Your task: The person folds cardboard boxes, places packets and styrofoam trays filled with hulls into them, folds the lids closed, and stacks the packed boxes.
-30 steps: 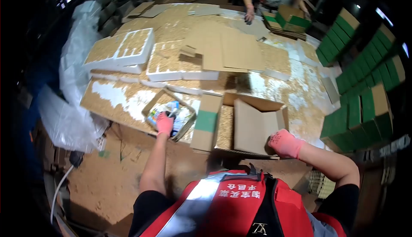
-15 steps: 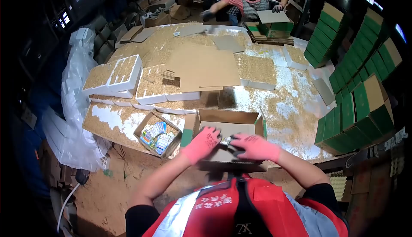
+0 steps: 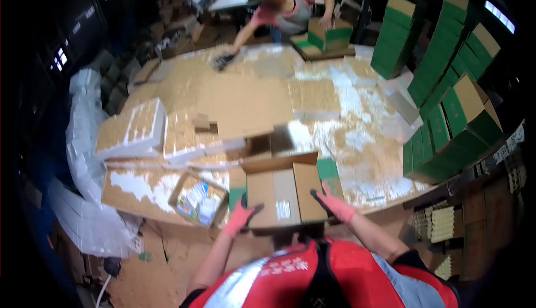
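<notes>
A green and brown cardboard box (image 3: 259,196) stands at the near edge of the table, in front of my body. Two inner flaps are folded over its middle, and a small white label (image 3: 283,210) lies between them. My left hand (image 3: 244,214), in a pink glove with dark fingertips, rests at the left side of the box with its fingers apart. On the right side, my right hand (image 3: 331,203) touches the right flap, fingers spread. Left of the box is a small open carton (image 3: 180,188) holding colourful packets (image 3: 200,199).
White foam trays (image 3: 137,126) filled with tan grains stand at the left. Flat cardboard (image 3: 243,104) lies mid-table. Green boxes (image 3: 441,129) are stacked at the right. Across the table, a person (image 3: 290,9) reaches over the surface beside a box (image 3: 329,35).
Both hands have moved apart from inside the box to its sides. The box's side flaps are now folded inward. The other person's arm has reached farther across the table.
</notes>
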Motion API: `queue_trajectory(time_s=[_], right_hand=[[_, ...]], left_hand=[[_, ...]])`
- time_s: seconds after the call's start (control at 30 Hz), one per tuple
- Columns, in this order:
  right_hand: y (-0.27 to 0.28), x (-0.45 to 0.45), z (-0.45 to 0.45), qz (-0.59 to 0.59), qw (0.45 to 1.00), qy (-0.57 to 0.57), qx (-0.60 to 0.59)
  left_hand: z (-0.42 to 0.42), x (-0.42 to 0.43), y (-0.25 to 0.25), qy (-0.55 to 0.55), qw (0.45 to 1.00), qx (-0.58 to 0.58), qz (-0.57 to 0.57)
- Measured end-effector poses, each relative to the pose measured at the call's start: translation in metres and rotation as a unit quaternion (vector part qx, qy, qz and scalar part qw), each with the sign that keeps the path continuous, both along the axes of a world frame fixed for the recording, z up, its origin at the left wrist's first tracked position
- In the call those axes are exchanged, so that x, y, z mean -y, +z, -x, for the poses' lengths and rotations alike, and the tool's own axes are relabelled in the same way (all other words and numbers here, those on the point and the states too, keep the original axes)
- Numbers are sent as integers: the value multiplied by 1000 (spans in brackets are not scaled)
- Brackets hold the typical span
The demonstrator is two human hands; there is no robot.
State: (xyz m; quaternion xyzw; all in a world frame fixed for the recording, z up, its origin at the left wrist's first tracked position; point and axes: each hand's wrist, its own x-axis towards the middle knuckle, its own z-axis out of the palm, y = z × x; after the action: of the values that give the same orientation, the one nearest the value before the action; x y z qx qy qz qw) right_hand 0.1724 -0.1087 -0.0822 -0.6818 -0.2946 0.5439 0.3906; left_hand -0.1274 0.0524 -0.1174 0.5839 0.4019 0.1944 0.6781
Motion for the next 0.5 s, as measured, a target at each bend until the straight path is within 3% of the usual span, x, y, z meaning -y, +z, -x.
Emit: queue_trajectory(time_s=[0.03, 0.07, 0.1, 0.13, 0.17, 0.2, 0.27, 0.33, 0.47, 0.5], right_hand=[[24, -7, 14, -31, 997, -39, -59], [27, -11, 28, -81, 987, -103, -94], [28, -20, 28, -80, 988, -123, -45], [31, -21, 24, -65, 987, -149, 2], [54, -20, 14, -103, 982, -158, -29], [36, -15, -7, -146, 969, -191, -61], [96, 0, -40, -215, 956, -122, -158], [161, 29, -72, -154, 978, -121, 78], [232, 135, -198, -196, 939, -193, 207], [245, 159, -229, -345, 789, -238, 449]], left_hand=[[6, 8, -17, 111, 975, 131, 142], [6, 6, -20, 104, 979, 139, 109], [5, -7, -40, 109, 952, 217, 184], [-8, 7, 9, 139, 926, 266, 228], [-16, 11, 26, 122, 919, 250, 279], [-24, 21, 38, 106, 908, 229, 334], [-59, 37, 75, 98, 915, 193, 340], [-117, 37, 85, 8, 931, 202, 304], [-233, 51, 129, -104, 923, 249, 276], [-261, 57, 145, -122, 919, 259, 272]])
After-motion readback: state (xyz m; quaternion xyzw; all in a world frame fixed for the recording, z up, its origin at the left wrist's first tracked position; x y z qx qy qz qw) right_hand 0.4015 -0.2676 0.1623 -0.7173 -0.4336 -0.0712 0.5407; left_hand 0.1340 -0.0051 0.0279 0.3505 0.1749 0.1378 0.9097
